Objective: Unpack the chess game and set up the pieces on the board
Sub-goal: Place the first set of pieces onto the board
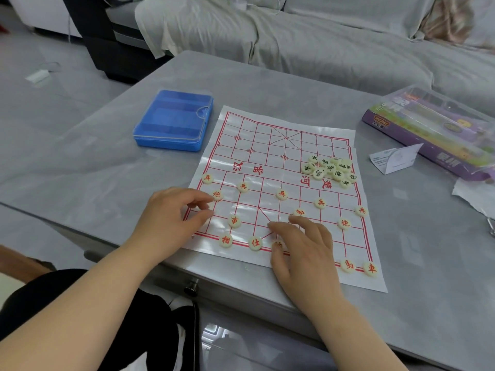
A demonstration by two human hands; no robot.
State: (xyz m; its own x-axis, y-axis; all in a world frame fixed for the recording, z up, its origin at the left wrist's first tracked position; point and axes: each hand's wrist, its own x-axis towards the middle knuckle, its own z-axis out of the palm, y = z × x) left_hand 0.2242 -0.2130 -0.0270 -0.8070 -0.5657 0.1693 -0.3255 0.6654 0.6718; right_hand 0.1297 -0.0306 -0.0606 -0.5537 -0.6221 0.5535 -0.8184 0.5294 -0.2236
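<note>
Grey sofa (pixel 321 36) fills the background behind a grey worktop (pixel 134 170), where the paper board (pixel 267 145) lies flat, skewed a little to the near edge. A shut blue case (pixel 174 121) sits just off its far left corner and a purple box (pixel 428 129) sits well apart to the right. The dark-lettered pieces are heaped in a pile (pixel 330 170) on the far right of the board, not yet set out. The red side is mostly placed along the near ranks. A red chariot (pixel 234 221) stands one rank up from the back row, between the two hands. By my reading it belongs in the bare near-left corner. It is a round disc with no long axis, so any approach will do. The left hand (pixel 171 218) is the nearer, with the chariot just to its right. That hand rests at the board's left edge, fingers loosely curled and holding nothing, the forefinger tip at the cannon (pixel 217 194). The right hand (pixel 302 250) lies spread over the near middle with fingers apart, its thumb on a half-hidden back-row piece (pixel 278 245).
</note>
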